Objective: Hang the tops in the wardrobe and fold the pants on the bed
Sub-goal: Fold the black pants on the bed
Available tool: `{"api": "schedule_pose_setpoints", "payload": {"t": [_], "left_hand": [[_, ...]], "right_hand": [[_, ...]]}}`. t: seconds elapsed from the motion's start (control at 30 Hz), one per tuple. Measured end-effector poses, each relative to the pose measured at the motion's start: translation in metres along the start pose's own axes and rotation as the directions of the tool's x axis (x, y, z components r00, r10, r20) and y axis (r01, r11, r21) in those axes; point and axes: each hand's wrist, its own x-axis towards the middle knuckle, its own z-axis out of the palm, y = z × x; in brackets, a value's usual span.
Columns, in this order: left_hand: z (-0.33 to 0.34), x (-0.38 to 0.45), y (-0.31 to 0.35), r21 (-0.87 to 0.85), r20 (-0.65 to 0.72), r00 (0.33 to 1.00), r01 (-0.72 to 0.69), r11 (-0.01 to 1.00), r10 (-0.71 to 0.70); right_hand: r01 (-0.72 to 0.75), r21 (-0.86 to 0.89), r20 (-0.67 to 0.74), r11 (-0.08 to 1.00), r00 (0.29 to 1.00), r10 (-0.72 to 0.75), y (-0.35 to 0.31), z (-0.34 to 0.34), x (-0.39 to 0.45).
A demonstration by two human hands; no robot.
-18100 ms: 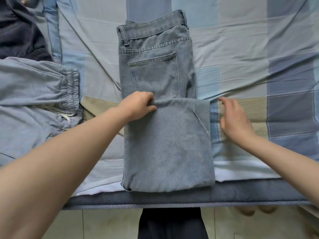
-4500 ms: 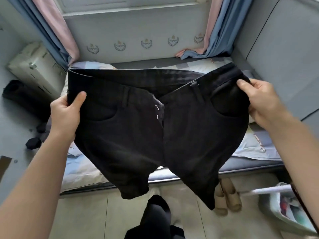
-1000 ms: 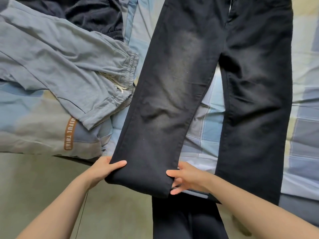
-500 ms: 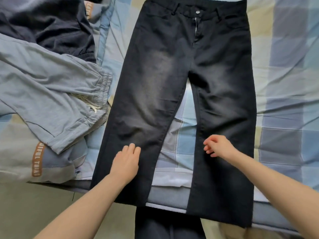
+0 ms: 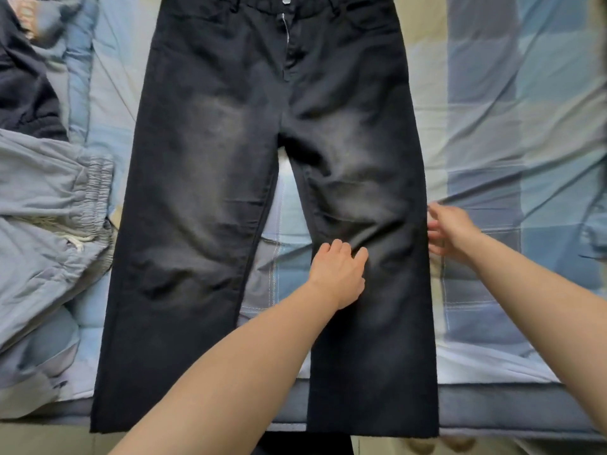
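Observation:
Black jeans [image 5: 210, 178] lie flat and front up on the bed, legs apart, with the hems hanging past the bed's near edge. My left hand [image 5: 338, 274] sits on the inner side of the jeans' right leg at about knee height. Its fingers curl into the cloth, and creases run toward it. My right hand [image 5: 451, 231] is blurred at the outer seam of the same leg, with its fingers stretched toward the edge and touching it.
Light blue-grey sweatpants [image 5: 49, 224] with an elastic waistband lie at the left, beside a dark garment [image 5: 23, 90] at the top left. The checked bedsheet [image 5: 512, 126] spreads out to the right. Floor shows below the bed's edge [image 5: 525, 418].
My left hand has moved from the jeans' left leg to the inner side of the right leg. My right hand has shifted from on top of the right leg to its outer seam.

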Motion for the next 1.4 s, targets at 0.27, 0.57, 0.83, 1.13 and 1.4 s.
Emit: {"api": "schedule_pose_setpoints", "payload": {"t": [0.27, 0.57, 0.83, 1.13, 1.4], "left_hand": [[-0.020, 0.027, 0.059, -0.561, 0.178, 0.934, 0.356, 0.748, -0.311], [-0.029, 0.020, 0.059, -0.830, 0.112, 0.911, 0.305, 0.466, -0.397], [-0.051, -0.042, -0.017, -0.968, 0.226, 0.945, 0.246, 0.055, -0.236], [-0.065, -0.138, -0.193, -0.924, 0.346, 0.912, 0.289, -0.252, -0.220], [-0.008, -0.199, -0.323, -0.834, 0.552, 0.730, 0.494, -0.247, -0.402]], "right_hand": [[0.344, -0.170, 0.415, 0.924, 0.875, -0.249, -0.026, 0.010, -0.015], [0.328, -0.127, 0.141, 0.936, 0.940, -0.311, -0.067, 0.051, 0.012], [0.402, 0.003, 0.033, 0.915, 0.915, -0.402, -0.151, 0.099, -0.007], [0.587, 0.086, 0.090, 0.805, 0.800, -0.593, -0.205, 0.239, -0.086], [0.516, -0.327, 0.415, 0.792, 0.831, -0.370, -0.215, 0.386, -0.111]]}}
